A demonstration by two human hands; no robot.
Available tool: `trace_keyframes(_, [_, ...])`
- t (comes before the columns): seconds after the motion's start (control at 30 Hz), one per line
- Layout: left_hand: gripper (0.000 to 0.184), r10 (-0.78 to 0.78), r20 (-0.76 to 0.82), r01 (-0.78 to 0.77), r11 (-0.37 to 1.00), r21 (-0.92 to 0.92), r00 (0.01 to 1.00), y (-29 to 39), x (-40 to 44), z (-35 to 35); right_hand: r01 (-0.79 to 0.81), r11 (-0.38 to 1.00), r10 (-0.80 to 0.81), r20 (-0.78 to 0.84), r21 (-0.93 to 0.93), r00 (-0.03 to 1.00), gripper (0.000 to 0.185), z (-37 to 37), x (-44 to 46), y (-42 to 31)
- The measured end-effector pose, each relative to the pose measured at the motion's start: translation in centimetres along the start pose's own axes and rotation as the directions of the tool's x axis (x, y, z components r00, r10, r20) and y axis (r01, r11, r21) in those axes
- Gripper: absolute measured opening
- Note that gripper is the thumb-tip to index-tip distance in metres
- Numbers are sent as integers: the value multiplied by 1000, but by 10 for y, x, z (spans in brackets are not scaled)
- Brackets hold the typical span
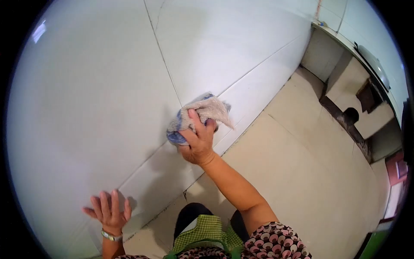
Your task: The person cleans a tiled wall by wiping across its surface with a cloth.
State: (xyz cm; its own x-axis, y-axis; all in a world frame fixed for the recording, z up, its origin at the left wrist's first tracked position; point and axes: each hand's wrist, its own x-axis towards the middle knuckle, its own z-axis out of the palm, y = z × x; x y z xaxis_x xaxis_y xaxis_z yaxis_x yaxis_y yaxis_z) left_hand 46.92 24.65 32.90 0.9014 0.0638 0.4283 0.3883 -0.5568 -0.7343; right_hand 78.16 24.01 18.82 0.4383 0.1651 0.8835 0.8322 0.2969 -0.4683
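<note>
A crumpled cloth (207,108), greyish pink with blue patches, lies against the white tiled wall (108,95) near the middle of the view. My right hand (199,140) grips it, fingers bent over the cloth and pressing it to the tiles. At the lower left, my left hand (110,211) rests against the same wall with its fingers spread and nothing in it. A watch (111,235) is round the left wrist.
Beige floor tiles (284,159) meet the wall's lower edge. At the right stands a tiled counter (345,82) with dark openings and a rounded metal lid (374,64) on top. My knees and a green checked apron (207,228) show at the bottom.
</note>
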Motion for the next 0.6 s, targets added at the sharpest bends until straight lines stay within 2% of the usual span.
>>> trace_keyframes(0.03, [40,-5,28,4,1000,6,1000,9,-6,-5,33,997,-34,-17,-66,999,33,-5,-2,10])
trace_keyframes(0.1, [41,-18,94,15,999,35,995,29,-17,-15,-67,998,67,-120,8,990,37,-8,-14,43])
trace_keyframes(0.13, [40,-27,123,20,998,54,992,36,-18,-20,-99,995,95,-168,-13,981,43,-19,-6,61])
trace_keyframes(0.17, [40,-35,152,25,997,73,988,42,-18,-25,-266,952,246,-134,-154,960,47,-31,5,75])
trace_keyframes(0.2, [40,-14,144,7,999,54,989,35,-21,-22,-344,933,321,-190,-103,928,47,-37,19,91])
trace_keyframes(0.3, [48,112,159,-141,971,192,981,25,-39,-22,-491,870,475,-195,-43,858,47,-53,55,130])
trace_keyframes(0.33, [46,35,184,-66,985,162,982,26,-50,-20,-500,864,481,-201,-54,853,47,-60,60,146])
trace_keyframes(0.4, [43,-97,239,65,988,139,966,34,-57,-22,-620,784,617,-175,43,768,50,-68,70,176])
trace_keyframes(0.43, [42,-153,263,117,982,148,952,39,-55,-26,-618,785,617,-158,54,771,50,-70,74,188])
trace_keyframes(0.5, [40,-20,70,11,992,128,997,32,-22,-28,-757,636,771,-99,147,629,54,-72,80,203])
trace_keyframes(0.53, [40,-32,81,21,990,139,996,31,-19,-28,-756,636,771,-80,154,632,54,-74,84,198])
trace_keyframes(0.6, [36,-13,54,7,994,109,998,26,-19,-28,-808,566,825,-116,165,554,54,-84,90,181])
